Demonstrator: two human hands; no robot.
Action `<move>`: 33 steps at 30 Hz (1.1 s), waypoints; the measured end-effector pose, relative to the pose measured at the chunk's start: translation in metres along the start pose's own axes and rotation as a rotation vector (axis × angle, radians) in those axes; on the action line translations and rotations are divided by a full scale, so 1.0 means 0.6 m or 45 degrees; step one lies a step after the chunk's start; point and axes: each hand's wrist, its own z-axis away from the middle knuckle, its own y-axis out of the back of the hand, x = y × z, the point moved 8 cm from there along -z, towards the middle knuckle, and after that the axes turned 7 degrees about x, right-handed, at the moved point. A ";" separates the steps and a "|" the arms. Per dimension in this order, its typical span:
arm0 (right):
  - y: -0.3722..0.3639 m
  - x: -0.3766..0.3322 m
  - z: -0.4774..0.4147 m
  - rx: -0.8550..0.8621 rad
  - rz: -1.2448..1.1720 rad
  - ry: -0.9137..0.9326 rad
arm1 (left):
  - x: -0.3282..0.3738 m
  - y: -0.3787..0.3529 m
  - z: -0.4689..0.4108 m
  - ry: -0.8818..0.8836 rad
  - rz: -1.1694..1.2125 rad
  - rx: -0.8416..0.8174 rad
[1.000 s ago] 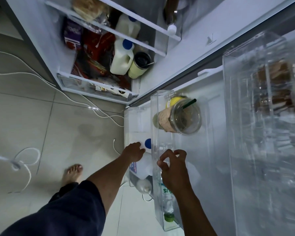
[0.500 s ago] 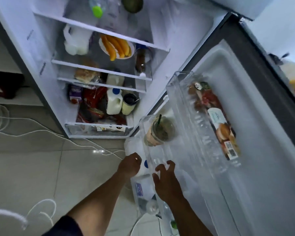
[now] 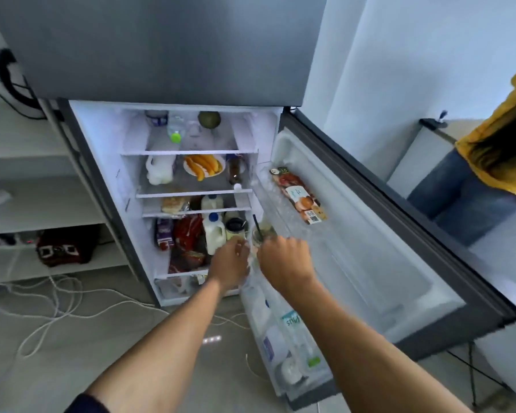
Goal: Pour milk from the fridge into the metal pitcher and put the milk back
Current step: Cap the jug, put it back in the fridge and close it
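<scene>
The fridge [image 3: 173,55] stands open, its door [image 3: 370,248] swung to the right. A white milk jug [image 3: 261,308] with a blue label sits in the door's bottom bin [image 3: 292,383]. Two more blue-capped milk bottles [image 3: 213,232] stand on the inner shelves. My left hand [image 3: 230,263] and my right hand [image 3: 286,259] both reach out at the door's middle bin, above the jug and apart from it. Both hands are blurred. The right fingers curl loosely with nothing seen in them. The left fingers are hidden near an iced drink cup [image 3: 261,231]. No metal pitcher is in view.
A plate of bananas [image 3: 204,166], a white jug [image 3: 159,171] and packets fill the shelves. A food packet [image 3: 300,196] lies in the upper door bin. White cables [image 3: 57,305] trail over the floor at the left. A person in yellow [image 3: 501,150] stands at the right.
The view has risen from the floor and door bins to the whole fridge. My left hand has come up off the jug's blue cap, and both hands now sit higher, by the middle bin.
</scene>
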 end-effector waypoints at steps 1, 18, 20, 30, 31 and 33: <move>0.041 0.019 0.017 0.109 -0.011 -0.020 | 0.043 0.009 0.023 -0.055 -0.002 0.040; 0.165 0.278 0.200 0.277 0.042 -0.611 | 0.221 -0.133 0.226 -0.080 -0.134 -0.184; 0.167 0.263 0.198 0.227 -0.020 -0.601 | 0.208 -0.115 0.221 -0.080 -0.176 -0.242; 0.187 0.170 0.169 0.093 -0.247 -0.247 | 0.141 0.017 0.194 -0.125 -0.273 -0.358; 0.186 0.160 0.165 0.074 -0.314 -0.200 | 0.136 0.035 0.192 -0.112 -0.280 -0.348; 0.191 0.140 0.162 0.052 -0.437 -0.123 | 0.128 0.069 0.184 -0.063 -0.335 -0.325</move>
